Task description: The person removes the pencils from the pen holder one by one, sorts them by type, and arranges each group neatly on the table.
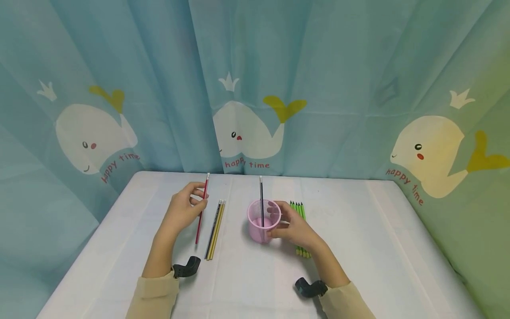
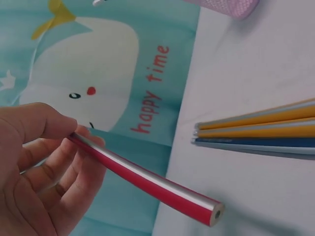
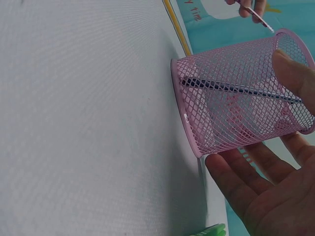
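Between thumb and fingers my left hand [image 1: 185,210] pinches a red pencil [image 1: 200,223], its white-tipped end up. In the left wrist view the red pencil [image 2: 147,176] slants away from the fingers, its flat unsharpened end toward the camera. My right hand [image 1: 295,227] holds a pink mesh pencil cup [image 1: 255,232] from its right side, thumb near the rim and fingers around the wall. One dark pencil [image 1: 261,190] stands inside the cup, seen through the mesh in the right wrist view.
Two gold pencils [image 1: 218,232] and a dark blue one [image 1: 210,241] lie together between the left hand and the cup. Several green pencils [image 1: 299,207] lie partly behind the right hand. A curtain [image 1: 338,88] with whale prints hangs along the table's [image 1: 358,248] far edge.
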`<state>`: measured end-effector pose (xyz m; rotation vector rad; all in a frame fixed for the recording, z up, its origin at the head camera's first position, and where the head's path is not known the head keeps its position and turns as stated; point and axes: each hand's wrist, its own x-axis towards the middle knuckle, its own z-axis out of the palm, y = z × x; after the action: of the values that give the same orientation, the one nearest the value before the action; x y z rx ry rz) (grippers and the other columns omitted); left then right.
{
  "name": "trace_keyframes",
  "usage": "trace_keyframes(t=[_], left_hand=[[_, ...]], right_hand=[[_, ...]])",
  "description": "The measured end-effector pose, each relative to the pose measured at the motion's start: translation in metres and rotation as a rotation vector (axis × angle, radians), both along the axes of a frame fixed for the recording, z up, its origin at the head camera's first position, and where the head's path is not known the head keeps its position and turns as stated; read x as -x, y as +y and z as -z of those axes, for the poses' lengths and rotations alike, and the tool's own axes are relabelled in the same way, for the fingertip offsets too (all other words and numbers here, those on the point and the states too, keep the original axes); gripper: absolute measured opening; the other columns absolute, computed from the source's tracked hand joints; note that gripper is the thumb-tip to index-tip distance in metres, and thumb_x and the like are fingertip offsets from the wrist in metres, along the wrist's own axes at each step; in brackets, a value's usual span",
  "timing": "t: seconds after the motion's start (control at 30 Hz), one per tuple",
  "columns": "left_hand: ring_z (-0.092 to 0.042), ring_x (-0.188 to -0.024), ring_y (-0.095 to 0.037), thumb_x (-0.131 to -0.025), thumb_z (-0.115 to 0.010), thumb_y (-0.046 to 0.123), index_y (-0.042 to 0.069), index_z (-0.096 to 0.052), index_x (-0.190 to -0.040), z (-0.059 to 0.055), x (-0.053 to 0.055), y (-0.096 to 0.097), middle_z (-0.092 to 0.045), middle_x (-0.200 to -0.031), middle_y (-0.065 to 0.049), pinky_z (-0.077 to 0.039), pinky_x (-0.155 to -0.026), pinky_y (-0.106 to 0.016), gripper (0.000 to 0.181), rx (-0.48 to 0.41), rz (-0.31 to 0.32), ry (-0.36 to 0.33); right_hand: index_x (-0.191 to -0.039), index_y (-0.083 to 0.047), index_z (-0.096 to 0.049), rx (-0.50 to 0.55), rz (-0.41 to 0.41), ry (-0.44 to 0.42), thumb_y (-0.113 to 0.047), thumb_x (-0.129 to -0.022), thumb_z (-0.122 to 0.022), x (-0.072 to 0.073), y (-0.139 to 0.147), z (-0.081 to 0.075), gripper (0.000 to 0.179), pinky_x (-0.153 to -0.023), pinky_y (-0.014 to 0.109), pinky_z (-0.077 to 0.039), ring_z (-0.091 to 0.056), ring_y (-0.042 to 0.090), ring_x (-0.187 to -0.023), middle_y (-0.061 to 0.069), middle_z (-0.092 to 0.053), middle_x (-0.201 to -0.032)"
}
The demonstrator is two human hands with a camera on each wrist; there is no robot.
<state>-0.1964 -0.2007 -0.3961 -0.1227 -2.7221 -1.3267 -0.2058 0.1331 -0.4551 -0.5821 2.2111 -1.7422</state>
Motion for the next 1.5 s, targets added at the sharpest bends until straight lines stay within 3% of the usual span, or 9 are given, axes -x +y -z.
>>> trace_keyframes(t=[0.37,1.03,1.5], left_hand=[[-0.066,-0.076,-0.015,-0.092,-0.063,0.009,0.006,-0.054,-0.134,0.013,0.008,-0.004,-0.066,-0.111,-0.014,-0.055,-0.062,-0.027,0.043,0.028,0.016,-0.072],[-0.068,-0.069,-0.019,-0.093,-0.063,0.006,-0.001,-0.052,-0.135,0.032,0.014,-0.004,-0.064,-0.109,-0.018,-0.058,-0.057,-0.032,0.044,-0.035,0.039,-0.188],[-0.066,-0.065,-0.012,-0.092,-0.068,0.008,-0.003,-0.054,-0.134,0.044,0.018,-0.001,-0.067,-0.108,-0.016,-0.053,-0.058,-0.027,0.046,0.015,0.028,-0.192]], right_hand=[[-0.144,-0.01,-0.044,-0.002,-0.002,-0.001,-0.006,-0.073,-0.086,0.0,-0.001,-0.002,0.083,-0.106,0.046,-0.049,-0.053,0.039,-0.129,0.015,-0.052,-0.142],[-0.144,-0.009,-0.044,0.003,-0.002,-0.004,-0.005,-0.072,-0.087,0.0,0.0,-0.001,0.083,-0.106,0.045,-0.049,-0.052,0.039,-0.129,0.016,-0.051,-0.143],[-0.144,-0.008,-0.043,0.008,-0.008,0.006,-0.005,-0.073,-0.086,0.0,-0.001,-0.001,0.083,-0.106,0.046,-0.049,-0.053,0.04,-0.128,0.016,-0.052,-0.142]])
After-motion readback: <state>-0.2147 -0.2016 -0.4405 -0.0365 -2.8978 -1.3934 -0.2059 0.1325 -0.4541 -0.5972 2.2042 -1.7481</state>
